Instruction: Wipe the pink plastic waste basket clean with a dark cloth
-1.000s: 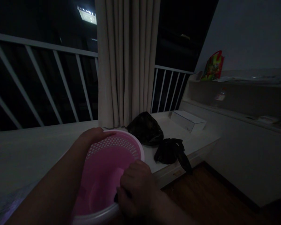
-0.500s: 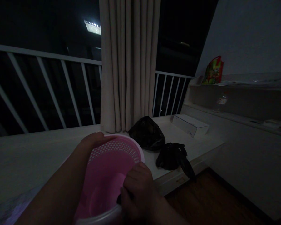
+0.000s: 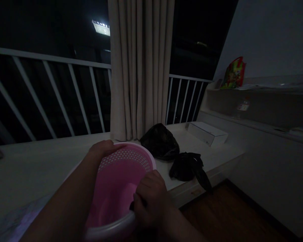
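Note:
A pink basket (image 3: 113, 195) with a perforated band under its pale rim tilts open towards me at lower centre. My left hand (image 3: 104, 148) is on the far left part of the rim, its fingers wrapped over the edge. At the right side of the rim, my right hand (image 3: 150, 195) is closed in a fist around something small and black, mostly hidden. Just beyond the basket lies a black plastic bag (image 3: 160, 142) on the white ledge. A second, knotted black bag (image 3: 188, 166) rests nearer the ledge's edge.
A white box (image 3: 207, 132) sits at the back of the ledge (image 3: 224, 157). Behind hang a beige curtain (image 3: 141, 74) and a white railing (image 3: 50, 60). To the right, a shelf holds a red-green bag (image 3: 234, 74) above a bottle (image 3: 243, 106). Patterned cloth lies lower left.
The view has shifted slightly, with the scene sitting a little further right and higher. Both hands keep their places at the basket.

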`<state>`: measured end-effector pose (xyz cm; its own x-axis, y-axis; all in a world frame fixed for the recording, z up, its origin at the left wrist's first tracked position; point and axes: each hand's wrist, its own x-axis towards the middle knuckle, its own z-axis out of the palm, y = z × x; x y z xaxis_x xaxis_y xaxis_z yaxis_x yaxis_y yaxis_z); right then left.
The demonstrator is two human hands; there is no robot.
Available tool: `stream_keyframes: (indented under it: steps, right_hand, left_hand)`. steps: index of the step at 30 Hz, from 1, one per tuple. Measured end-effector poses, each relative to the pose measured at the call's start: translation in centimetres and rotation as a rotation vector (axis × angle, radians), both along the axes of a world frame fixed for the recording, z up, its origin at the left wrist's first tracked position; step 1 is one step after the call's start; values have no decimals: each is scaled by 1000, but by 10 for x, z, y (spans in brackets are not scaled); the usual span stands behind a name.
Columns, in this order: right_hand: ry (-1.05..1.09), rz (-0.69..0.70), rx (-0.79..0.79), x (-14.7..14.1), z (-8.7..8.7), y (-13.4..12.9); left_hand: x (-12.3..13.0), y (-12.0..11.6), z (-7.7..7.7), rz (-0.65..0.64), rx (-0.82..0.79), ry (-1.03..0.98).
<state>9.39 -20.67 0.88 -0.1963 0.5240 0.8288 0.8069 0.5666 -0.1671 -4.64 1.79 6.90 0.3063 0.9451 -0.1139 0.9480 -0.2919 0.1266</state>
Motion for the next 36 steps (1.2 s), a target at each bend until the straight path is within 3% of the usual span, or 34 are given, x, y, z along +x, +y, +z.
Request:
stream_keyframes:
  steps: [4,7,12,18,23,32,36]
  right_hand:
    - [-6,-53,-28,-7,3,-4]
    - [-52,-17,-45,-12,6,-7]
    - [-139,-9,-104,-1,6,-4]
    - [-138,5,-16,-8,4,-6]
    - [-219,-13,-94,2,7,-3]
    - [-162,56,-38,4,5,-1]
    - [-123,10,-29,2,5,0]
  left_hand:
    - [0,3,-3,25,3,22]
    - [1,3,-3,23,2,31]
    - [-1,3,-3,51,3,6]
    - [0,5,-4,29,-1,11]
    - [-1,3,-3,58,6,19]
    - [2,0,0,82,-19,38]
    - [1,0,0,90,-23,32]
